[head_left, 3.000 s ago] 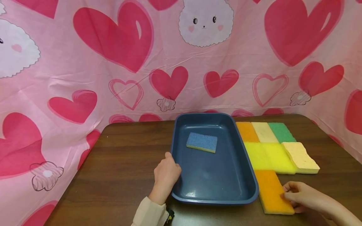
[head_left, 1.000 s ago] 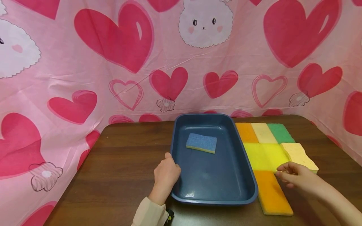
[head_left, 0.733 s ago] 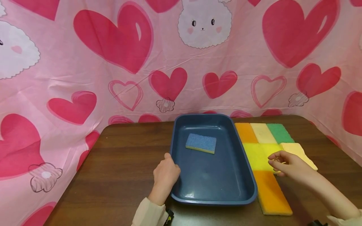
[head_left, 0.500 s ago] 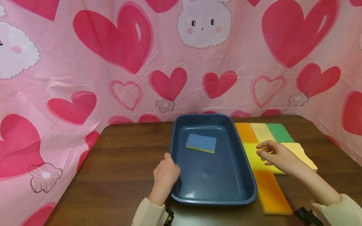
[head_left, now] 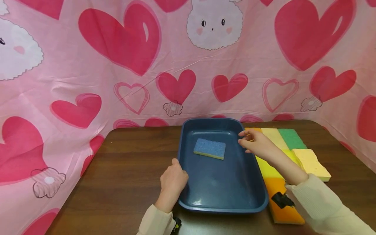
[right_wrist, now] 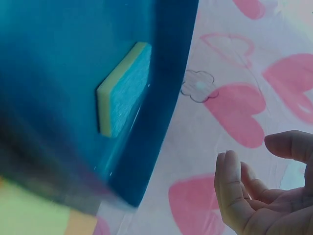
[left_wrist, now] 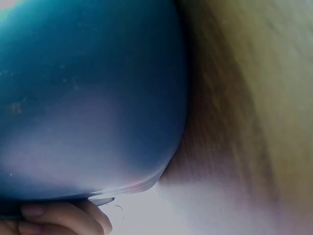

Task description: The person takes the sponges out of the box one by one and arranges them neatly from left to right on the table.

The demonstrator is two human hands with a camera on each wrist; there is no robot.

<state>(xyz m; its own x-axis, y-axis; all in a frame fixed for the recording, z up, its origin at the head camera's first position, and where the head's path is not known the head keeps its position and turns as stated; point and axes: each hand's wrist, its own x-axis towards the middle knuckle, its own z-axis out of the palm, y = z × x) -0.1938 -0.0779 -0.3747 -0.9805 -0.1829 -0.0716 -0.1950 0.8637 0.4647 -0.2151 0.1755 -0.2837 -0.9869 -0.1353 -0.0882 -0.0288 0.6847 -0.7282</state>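
A deep blue rectangular tray [head_left: 221,189] stands on the table, with a blue scouring sponge [head_left: 210,148] lying flat inside it. My left hand [head_left: 173,178] grips the tray's left rim; the left wrist view shows its fingers [left_wrist: 63,218] curled against the tray's edge. Over the right rim hovers my right hand [head_left: 255,143], holding nothing. In the right wrist view its thumb [right_wrist: 288,145] stands well apart from the loosely bent fingers. That view also shows the blue sponge [right_wrist: 129,93] with its pale yellow underside.
Right of the tray, sponges lie edge to edge: a cream one [head_left: 274,137], a green one [head_left: 292,138], a bright yellow one [head_left: 265,168], a thick pale-yellow one [head_left: 311,163] and a long orange one [head_left: 286,213]. A pink heart-patterned cloth [head_left: 132,98] hangs behind the table [head_left: 123,182].
My right hand has left the long orange sponge, crossed above the yellow ones and moved left and away to the tray's right rim. The left hand, tray and blue sponge have stayed put.
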